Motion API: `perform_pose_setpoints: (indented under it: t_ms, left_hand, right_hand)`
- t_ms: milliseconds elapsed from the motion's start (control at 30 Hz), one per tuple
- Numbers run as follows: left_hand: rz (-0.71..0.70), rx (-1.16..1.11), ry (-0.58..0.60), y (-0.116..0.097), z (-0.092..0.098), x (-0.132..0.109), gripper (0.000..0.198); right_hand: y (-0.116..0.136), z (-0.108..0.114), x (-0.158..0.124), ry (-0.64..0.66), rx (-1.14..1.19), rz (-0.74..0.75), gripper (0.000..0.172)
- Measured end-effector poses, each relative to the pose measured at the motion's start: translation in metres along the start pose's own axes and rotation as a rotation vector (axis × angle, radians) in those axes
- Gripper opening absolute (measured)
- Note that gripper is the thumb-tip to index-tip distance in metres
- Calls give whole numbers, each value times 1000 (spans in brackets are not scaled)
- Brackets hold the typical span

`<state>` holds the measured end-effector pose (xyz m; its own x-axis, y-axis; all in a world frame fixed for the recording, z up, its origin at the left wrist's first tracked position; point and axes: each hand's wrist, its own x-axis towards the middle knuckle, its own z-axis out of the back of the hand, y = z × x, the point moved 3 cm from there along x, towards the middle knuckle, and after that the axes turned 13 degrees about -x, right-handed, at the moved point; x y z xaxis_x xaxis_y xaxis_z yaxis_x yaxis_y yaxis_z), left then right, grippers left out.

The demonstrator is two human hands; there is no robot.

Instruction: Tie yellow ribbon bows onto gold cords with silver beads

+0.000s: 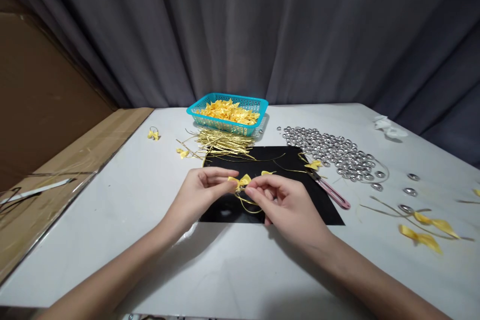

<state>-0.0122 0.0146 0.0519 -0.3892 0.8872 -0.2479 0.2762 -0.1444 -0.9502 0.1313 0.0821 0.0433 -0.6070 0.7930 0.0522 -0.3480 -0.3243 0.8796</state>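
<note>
Over a black mat (217, 214), my left hand (200, 187) pinches one side of a small yellow ribbon bow (245, 180) between thumb and fingertips. My right hand (283, 197) is closed at the other side of the bow, its thumb and forefinger on the gold cord (245, 205) that loops below. Whether a bead sits within the loop is hard to make out. Another yellow bow (267, 173) lies just behind my right fingers, partly hidden. To the right, a pink-handled cutter (333, 194) rests across the mat's edge beside a bow (313, 165).
A turquoise basket (190, 110) full of yellow bows stands at the back, with a bundle of gold cords (225, 141) before it. Silver beads (330, 147) are heaped at right. Loose bows (422, 239) lie nearer. One finished-looking looped bow (153, 134) sits far left. Cardboard (75, 160) borders the table.
</note>
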Motion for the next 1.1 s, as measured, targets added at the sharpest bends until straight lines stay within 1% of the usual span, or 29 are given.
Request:
perform_pose_setpoints:
  t_ms: [67,167,467,567,733,833,1100]
  left_hand:
    - [-3,18,19,2,-1,0,18]
    - [-11,31,32,3,-3,-1,13]
    - [-27,45,40,3,-5,-1,9]
    - [-43,66,29,1,-5,-1,8]
    - [-77,102,14,-2,-7,-4,8]
    - [-86,119,-6,-2,-8,-5,8]
    - [-101,125,7,-2,-11,-6,6]
  right_hand:
    - [-3,-2,0,1,14,-4,17]
    - [-5,-4,1,8,15,-25,17]
    - [-4,-3,1,-27,-27,-7,16]
    - [-4,-4,0,-42,-68,29,16]
    - [-3,-4,-3,-112,-139,111,15]
    - [-1,-4,-3,-138,-171,132,15]
    - [3,-2,-3,-172,-258,244,13]
